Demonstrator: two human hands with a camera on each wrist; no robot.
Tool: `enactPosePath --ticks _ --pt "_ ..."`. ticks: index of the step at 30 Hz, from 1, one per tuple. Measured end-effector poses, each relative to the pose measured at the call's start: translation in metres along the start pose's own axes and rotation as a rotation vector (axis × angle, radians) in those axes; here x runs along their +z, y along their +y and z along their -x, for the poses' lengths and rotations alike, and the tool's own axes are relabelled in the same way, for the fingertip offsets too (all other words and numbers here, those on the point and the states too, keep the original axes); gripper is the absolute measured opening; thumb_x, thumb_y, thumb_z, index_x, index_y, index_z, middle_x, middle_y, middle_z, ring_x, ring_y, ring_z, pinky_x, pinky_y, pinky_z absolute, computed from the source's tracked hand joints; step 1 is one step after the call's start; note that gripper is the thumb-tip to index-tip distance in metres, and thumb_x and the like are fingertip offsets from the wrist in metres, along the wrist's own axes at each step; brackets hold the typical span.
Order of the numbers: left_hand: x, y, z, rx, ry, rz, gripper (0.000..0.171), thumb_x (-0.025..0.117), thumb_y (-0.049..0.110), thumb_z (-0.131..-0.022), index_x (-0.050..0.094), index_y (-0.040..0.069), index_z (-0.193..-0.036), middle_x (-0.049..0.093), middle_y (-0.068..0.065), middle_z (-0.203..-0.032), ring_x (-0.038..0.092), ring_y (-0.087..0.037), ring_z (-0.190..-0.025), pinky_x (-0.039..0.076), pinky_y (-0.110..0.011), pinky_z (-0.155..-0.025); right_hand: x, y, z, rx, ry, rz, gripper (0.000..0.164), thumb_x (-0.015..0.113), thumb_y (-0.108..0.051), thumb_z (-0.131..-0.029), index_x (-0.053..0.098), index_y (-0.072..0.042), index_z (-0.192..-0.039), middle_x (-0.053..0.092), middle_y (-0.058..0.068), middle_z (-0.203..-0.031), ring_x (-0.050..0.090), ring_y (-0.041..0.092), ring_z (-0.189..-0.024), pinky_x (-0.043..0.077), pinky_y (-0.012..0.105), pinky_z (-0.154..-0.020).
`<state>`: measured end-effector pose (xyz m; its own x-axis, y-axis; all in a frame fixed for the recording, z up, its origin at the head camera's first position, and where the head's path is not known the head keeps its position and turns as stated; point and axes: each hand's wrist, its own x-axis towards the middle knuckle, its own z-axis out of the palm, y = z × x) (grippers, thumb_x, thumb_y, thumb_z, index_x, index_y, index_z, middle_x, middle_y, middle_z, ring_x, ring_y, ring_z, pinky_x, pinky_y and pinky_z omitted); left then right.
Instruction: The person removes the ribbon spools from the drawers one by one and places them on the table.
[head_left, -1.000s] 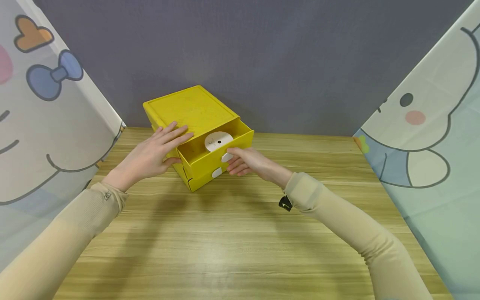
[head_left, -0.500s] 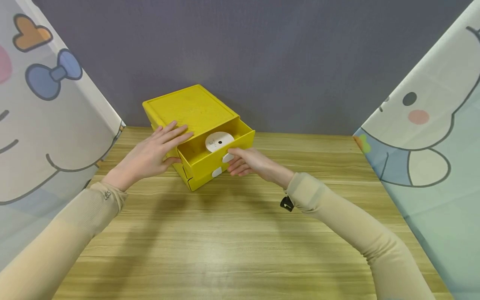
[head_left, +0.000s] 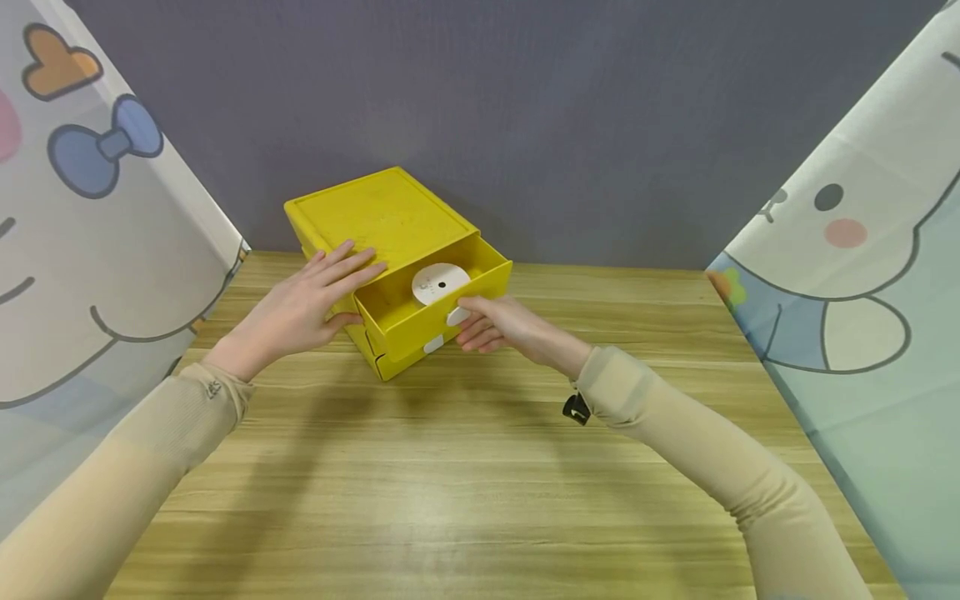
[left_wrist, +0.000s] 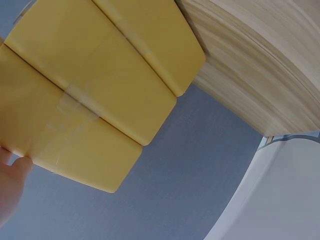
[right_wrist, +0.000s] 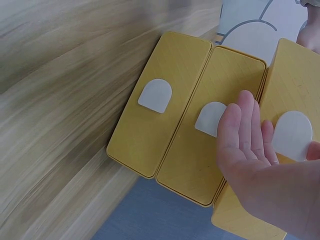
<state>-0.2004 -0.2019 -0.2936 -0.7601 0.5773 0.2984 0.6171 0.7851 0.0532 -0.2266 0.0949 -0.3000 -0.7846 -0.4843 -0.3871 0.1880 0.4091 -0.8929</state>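
A yellow drawer cabinet [head_left: 382,212] stands at the back of the table. Its top drawer [head_left: 427,321] is pulled partway out. Inside lies a white disc [head_left: 431,282] with a small dark hole. My right hand [head_left: 510,329] pinches the white pull tab [right_wrist: 293,136] on that drawer's front between thumb and forefinger, the other fingers extending below. My left hand [head_left: 307,308] rests on the cabinet's near left edge, its fingers spread straight on the top and the thumb lower by the drawer's side. Only a bit of this hand shows in the left wrist view.
Two lower drawers, with white tabs [right_wrist: 156,95], are flush in the cabinet. The wooden table [head_left: 450,483] runs up to a grey back panel [head_left: 570,125]. Cartoon-printed cloths [head_left: 855,333] flank both sides. Clear tape [left_wrist: 70,112] crosses the cabinet's side.
The top drawer has slid out very slightly, carrying the disc, with my right hand moving along a little to the right. My left hand keeps its place on the cabinet.
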Motion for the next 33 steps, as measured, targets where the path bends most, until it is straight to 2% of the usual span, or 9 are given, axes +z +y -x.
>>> enactPosePath --ticks 4,8,14,21,24,29,33 --pt "0.0002 0.0 0.0001 0.001 0.004 0.002 0.079 0.074 0.017 -0.083 0.033 0.019 -0.15 0.03 -0.012 -0.157 0.021 -0.037 -0.147 0.021 -0.061 -0.118 -0.0006 0.0013 0.0007 0.001 -0.007 -0.004 0.052 0.043 -0.042 -0.099 0.062 0.003 -0.116 0.064 0.023 -0.12 0.064 0.036 -0.109 0.051 0.045 -0.101" --pt "0.0002 -0.0001 0.001 0.001 0.008 0.002 0.079 0.075 0.016 -0.083 0.033 0.019 -0.15 0.03 -0.011 -0.158 0.021 -0.036 -0.147 0.021 -0.06 -0.119 -0.001 0.0018 0.0023 0.001 -0.006 -0.004 0.051 0.043 -0.042 -0.099 0.062 0.002 -0.116 0.066 0.021 -0.118 0.067 0.031 -0.104 0.052 0.044 -0.1" --pt "0.0002 -0.0002 0.0017 0.005 0.015 -0.006 0.08 0.075 0.016 -0.082 0.034 0.02 -0.15 0.03 -0.011 -0.157 0.023 -0.036 -0.147 0.022 -0.06 -0.119 -0.0012 0.0028 0.004 0.002 -0.012 -0.021 0.051 0.043 -0.041 -0.099 0.061 0.003 -0.117 0.063 0.024 -0.121 0.064 0.036 -0.108 0.051 0.046 -0.102" --pt "-0.0011 0.0004 0.0027 0.007 0.012 -0.045 0.079 0.075 0.019 -0.083 0.033 0.02 -0.15 0.033 -0.011 -0.156 0.028 -0.036 -0.145 0.024 -0.058 -0.118 -0.0019 0.0044 0.005 -0.01 -0.014 -0.004 0.05 0.042 -0.04 -0.099 0.061 0.002 -0.117 0.065 0.022 -0.118 0.068 0.026 -0.097 0.057 0.034 -0.089" --pt "-0.0011 0.0 0.0028 0.006 0.008 -0.053 0.079 0.074 0.02 -0.083 0.033 0.021 -0.151 0.033 -0.01 -0.156 0.028 -0.035 -0.145 0.025 -0.058 -0.118 -0.0019 0.0045 0.0055 -0.01 -0.017 -0.005 0.05 0.043 -0.04 -0.099 0.061 0.003 -0.117 0.065 0.022 -0.118 0.068 0.026 -0.097 0.057 0.03 -0.085" --pt "-0.0007 -0.0007 0.0026 0.007 0.004 -0.058 0.079 0.074 0.021 -0.083 0.032 0.021 -0.151 0.032 -0.01 -0.157 0.027 -0.035 -0.146 0.025 -0.058 -0.118 -0.0018 0.0045 0.0063 -0.009 -0.018 -0.011 0.05 0.042 -0.039 -0.099 0.061 0.003 -0.117 0.064 0.023 -0.119 0.068 0.025 -0.096 0.058 0.027 -0.082" --pt "-0.0009 -0.0008 0.0023 0.004 0.005 -0.062 0.08 0.074 0.021 -0.083 0.032 0.021 -0.151 0.032 -0.01 -0.157 0.027 -0.035 -0.146 0.025 -0.058 -0.119 -0.0019 0.005 0.007 -0.012 -0.015 -0.013 0.05 0.043 -0.04 -0.1 0.061 0.003 -0.116 0.068 0.016 -0.109 0.069 0.021 -0.091 0.058 0.026 -0.081"
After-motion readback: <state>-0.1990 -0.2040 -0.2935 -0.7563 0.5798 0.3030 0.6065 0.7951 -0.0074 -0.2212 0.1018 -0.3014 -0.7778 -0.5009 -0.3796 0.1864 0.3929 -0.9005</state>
